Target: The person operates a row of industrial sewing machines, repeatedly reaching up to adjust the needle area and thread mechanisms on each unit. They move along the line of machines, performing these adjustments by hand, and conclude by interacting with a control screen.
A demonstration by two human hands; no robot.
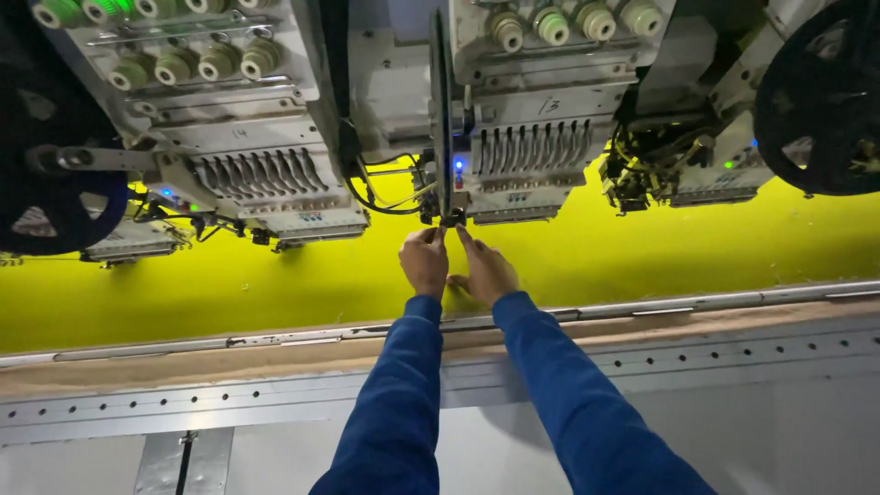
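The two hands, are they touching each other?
Cannot tell. In the head view the left hand and right hand reach up close together under the embroidery machine head, but no plain contact or gap shows.

Hands below middle embroidery head (over fabric), rail nearer.

The embroidery head, a pale grey block with a row of dark needle slots, cream thread knobs on top and a blue light at its left, hangs upright over the taut yellow fabric, its small dark foot lowest.
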